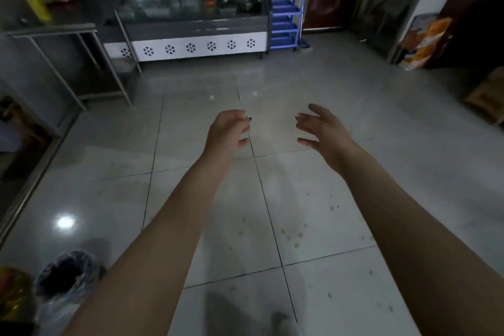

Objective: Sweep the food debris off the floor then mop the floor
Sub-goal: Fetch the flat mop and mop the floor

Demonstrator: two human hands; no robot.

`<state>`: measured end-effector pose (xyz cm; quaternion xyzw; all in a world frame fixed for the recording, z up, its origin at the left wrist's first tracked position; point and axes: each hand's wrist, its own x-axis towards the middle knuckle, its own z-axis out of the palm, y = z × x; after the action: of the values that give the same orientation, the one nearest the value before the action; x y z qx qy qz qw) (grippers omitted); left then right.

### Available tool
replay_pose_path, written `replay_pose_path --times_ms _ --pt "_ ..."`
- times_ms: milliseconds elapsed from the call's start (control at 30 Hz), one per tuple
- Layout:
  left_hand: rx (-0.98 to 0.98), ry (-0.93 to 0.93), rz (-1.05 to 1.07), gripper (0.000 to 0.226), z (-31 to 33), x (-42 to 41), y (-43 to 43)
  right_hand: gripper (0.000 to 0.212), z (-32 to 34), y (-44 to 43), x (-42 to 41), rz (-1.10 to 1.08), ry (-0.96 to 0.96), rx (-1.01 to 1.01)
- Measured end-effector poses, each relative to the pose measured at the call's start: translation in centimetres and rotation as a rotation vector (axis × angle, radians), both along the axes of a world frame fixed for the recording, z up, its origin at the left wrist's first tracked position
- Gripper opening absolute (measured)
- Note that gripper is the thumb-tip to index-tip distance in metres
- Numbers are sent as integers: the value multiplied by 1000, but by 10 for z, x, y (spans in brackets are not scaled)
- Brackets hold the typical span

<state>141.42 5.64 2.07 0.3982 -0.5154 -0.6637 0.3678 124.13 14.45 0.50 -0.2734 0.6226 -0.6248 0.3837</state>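
Both my arms reach forward over a glossy grey tiled floor (191,161). My left hand (227,131) and my right hand (320,129) hover side by side at mid-frame with loosely curved fingers, holding nothing. Small yellowish food crumbs (296,237) lie scattered on the tiles below and to the right of my arms, and more crumbs (330,294) lie near the bottom right. No broom or mop is in view.
A glass display fridge (191,22) lines the far wall, with a blue plastic rack (286,19) to its right. A steel table (68,49) stands at the left. A lined bin (68,275) sits at bottom left. Boxes (420,43) lean at the right.
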Motion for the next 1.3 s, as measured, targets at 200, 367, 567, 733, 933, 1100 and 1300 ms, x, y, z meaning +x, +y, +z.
replay_pose_path --times_ms 200,367,567,733,933,1100,1300 --pt "5 3 -26 13 6 -76 -8 59 5 -7 -66 -46 -15 -50" --pt "9 3 -35 15 3 -173 -15 62 9 -21 -149 -51 23 -39" --pt "10 16 -64 15 9 -286 -23 60 19 -31 -254 -61 47 -13" --pt "6 -13 -80 12 11 -359 -41 58 16 -41 -322 -80 44 -3" --pt "-21 -14 -115 13 8 -438 -84 60 4 -78 -395 -128 55 11" --pt "-54 -1 -149 12 1 -519 -147 63 -3 -138 -468 -163 98 20" --pt "-70 -10 -214 12 -1 -652 -261 56 7 -249 -585 -210 85 45"
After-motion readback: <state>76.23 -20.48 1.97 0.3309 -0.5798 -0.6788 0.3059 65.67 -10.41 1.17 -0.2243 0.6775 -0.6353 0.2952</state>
